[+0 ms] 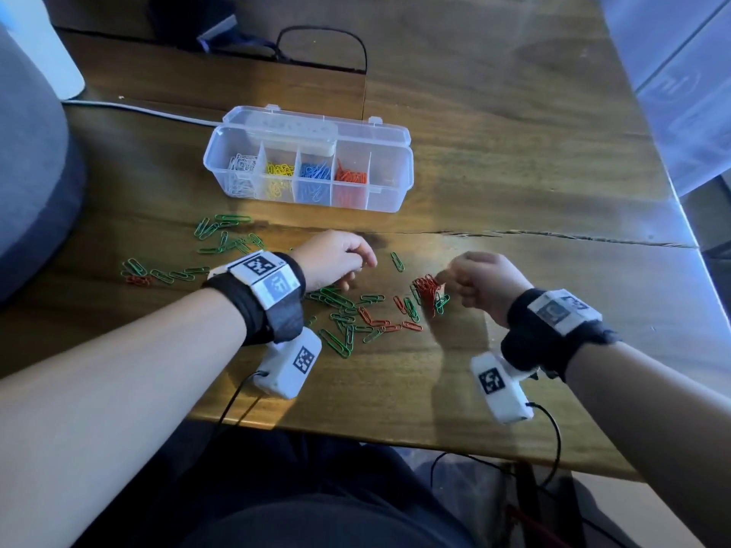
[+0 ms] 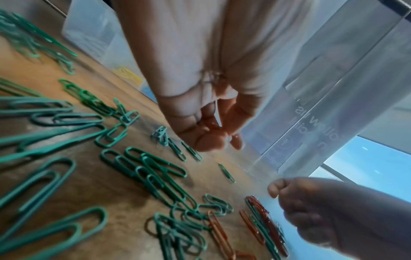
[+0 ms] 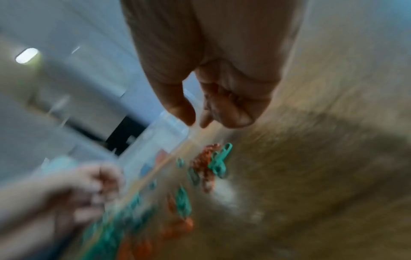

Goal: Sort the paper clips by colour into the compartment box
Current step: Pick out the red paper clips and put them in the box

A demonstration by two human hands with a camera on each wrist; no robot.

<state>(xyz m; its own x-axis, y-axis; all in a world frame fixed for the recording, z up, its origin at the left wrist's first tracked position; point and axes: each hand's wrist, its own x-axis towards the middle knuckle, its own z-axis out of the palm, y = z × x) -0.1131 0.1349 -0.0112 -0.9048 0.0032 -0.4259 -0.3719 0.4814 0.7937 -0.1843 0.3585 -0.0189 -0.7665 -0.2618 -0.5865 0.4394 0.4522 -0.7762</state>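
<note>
The clear compartment box [image 1: 389, 191] stands open at the table's back, holding white, yellow, blue and red clips in separate sections; its right-end section shows no clips. Green paper clips [image 1: 336, 306] lie scattered in front of it, more of them at the left [image 1: 225, 235]. My left hand [image 1: 340, 263] hovers over them with fingers curled; no clip shows in it [image 2: 206, 133]. A bunch of red clips [image 1: 427, 288] lies by my right hand [image 1: 470, 282]. That hand's fingers are curled, and nothing sits between its thumb and forefinger tips [image 3: 198, 121]. Loose red clips [image 1: 383, 324] lie among the green ones.
A black cable loop [image 1: 324, 45] and a white cable [image 1: 138, 108] lie behind the box. A grey cushion [image 1: 31, 172] borders the table's left side. A crack [image 1: 553, 235] runs across the wood. The table's front edge [image 1: 395, 437] is near my wrists.
</note>
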